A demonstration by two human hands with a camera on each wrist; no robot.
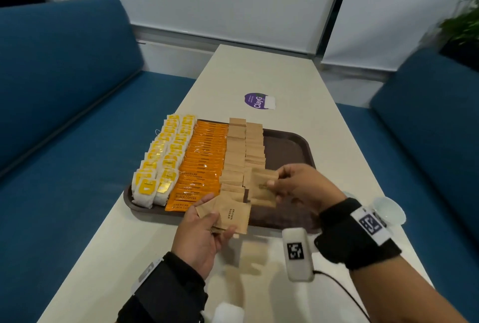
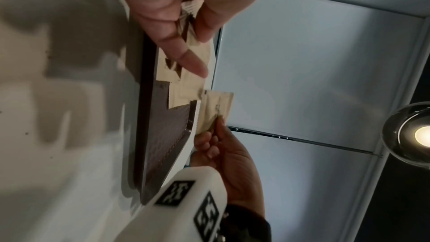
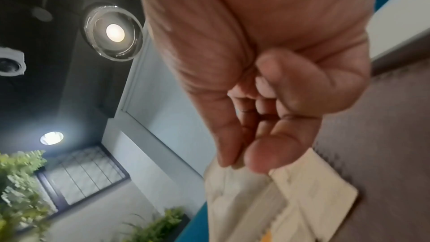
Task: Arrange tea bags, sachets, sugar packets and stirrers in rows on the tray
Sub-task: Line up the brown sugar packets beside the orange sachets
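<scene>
On the brown tray (image 1: 287,146) lie rows of yellow tea bags (image 1: 166,157), orange coffee sachets (image 1: 204,162) and two rows of brown sugar packets (image 1: 236,151). My left hand (image 1: 217,224) grips a small stack of sugar packets (image 1: 230,215) over the tray's near edge. To its right, my right hand (image 1: 276,180) pinches a single sugar packet (image 1: 263,188) just above the near end of the second sugar row. The left wrist view shows my left hand (image 2: 200,52), the single packet (image 2: 216,109) and the tray (image 2: 167,135). The right wrist view shows the pinching right hand (image 3: 237,163). No stirrers are in view.
The tray sits on a long cream table (image 1: 259,71) between two blue sofas (image 1: 64,115) (image 1: 427,128). A purple round sticker (image 1: 256,100) lies beyond the tray. A clear plastic lid (image 1: 388,210) sits at the table's right edge. The tray's right part is bare.
</scene>
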